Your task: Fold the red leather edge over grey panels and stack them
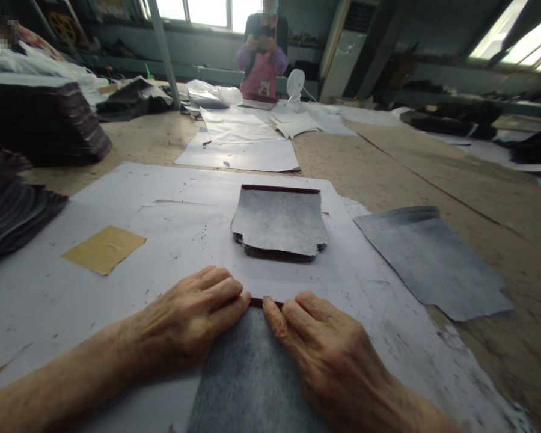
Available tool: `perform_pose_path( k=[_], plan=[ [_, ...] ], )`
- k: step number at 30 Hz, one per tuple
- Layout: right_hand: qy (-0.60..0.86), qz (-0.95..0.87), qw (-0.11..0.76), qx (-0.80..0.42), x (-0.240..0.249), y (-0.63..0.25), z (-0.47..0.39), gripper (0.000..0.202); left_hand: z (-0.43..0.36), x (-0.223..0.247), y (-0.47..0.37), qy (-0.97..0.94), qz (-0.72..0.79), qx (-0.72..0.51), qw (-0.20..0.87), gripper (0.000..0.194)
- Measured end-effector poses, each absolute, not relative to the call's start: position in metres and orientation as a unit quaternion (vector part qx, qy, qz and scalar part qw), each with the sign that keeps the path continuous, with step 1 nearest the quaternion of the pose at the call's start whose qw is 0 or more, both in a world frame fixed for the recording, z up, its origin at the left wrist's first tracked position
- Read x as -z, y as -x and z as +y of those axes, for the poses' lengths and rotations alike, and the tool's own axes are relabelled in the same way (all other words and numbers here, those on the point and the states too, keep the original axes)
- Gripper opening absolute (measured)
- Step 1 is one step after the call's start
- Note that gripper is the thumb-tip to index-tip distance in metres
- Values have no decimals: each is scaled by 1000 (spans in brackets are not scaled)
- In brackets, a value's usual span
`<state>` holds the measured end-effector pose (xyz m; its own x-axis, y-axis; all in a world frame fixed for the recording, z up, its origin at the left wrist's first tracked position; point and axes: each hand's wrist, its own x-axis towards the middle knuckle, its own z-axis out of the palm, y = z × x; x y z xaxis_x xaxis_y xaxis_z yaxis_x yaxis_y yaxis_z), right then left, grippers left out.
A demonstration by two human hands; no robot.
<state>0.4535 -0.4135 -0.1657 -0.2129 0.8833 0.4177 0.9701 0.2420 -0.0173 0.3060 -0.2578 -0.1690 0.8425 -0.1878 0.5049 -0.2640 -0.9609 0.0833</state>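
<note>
A grey fabric-like piece (255, 373) lies in front of me, its far edge turned over into a narrow dark red strip. My left hand (189, 319) pinches the left end of that folded edge with curled fingers. At its right part my right hand (324, 343) presses the same edge, thumb and fingers closed together. Just beyond my hands sits a small stack of cut grey pieces (279, 219), the top one with a dark red folded edge along its far side. More grey pieces (428, 258) lie fanned at the right.
White sheeting (175, 228) covers the table under my hands. A yellowish square (106, 249) rests at left, near tall dark stacks (40, 123). Across the table stands a person in a pink apron (259, 75), beside a white fan (295, 84). Papers (238, 150) lie between.
</note>
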Motion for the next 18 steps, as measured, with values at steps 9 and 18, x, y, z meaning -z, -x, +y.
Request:
perform_pose_path(
  k=[9,18],
  plan=[
    [557,-798,194,124,164,-446,-389,27,-259,171,-307,-963,-111,-226,97,23],
    [538,-804,241,80,178,-458,-384,30,-260,160,-285,-935,7,-301,185,34]
  ],
)
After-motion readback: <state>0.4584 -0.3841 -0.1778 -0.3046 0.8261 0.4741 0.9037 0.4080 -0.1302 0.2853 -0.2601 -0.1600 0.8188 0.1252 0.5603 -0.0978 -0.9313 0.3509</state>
